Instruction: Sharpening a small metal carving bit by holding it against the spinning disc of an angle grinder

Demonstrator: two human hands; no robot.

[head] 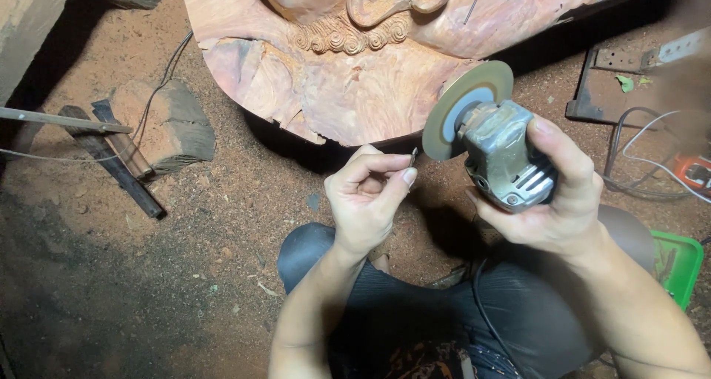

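Observation:
My right hand (pixel 563 201) grips a grey angle grinder (pixel 503 157) by its metal head. Its round disc (pixel 463 106) faces up and to the left, in front of a large carved reddish wood slab (pixel 355 75). My left hand (pixel 368 201) pinches a small thin metal piece (pixel 413 155) between thumb and fingers. The piece sits just left of the disc's lower edge, not clearly touching it. The grinder's black cord (pixel 485 312) runs down across my lap.
Sawdust covers the ground. A wood block (pixel 163 127) with dark metal bars (pixel 118 164) lies at the left. A metal frame (pixel 629 82), loose cables (pixel 644 157) and an orange tool (pixel 692 173) are at the right, a green tray (pixel 678 264) by my knee.

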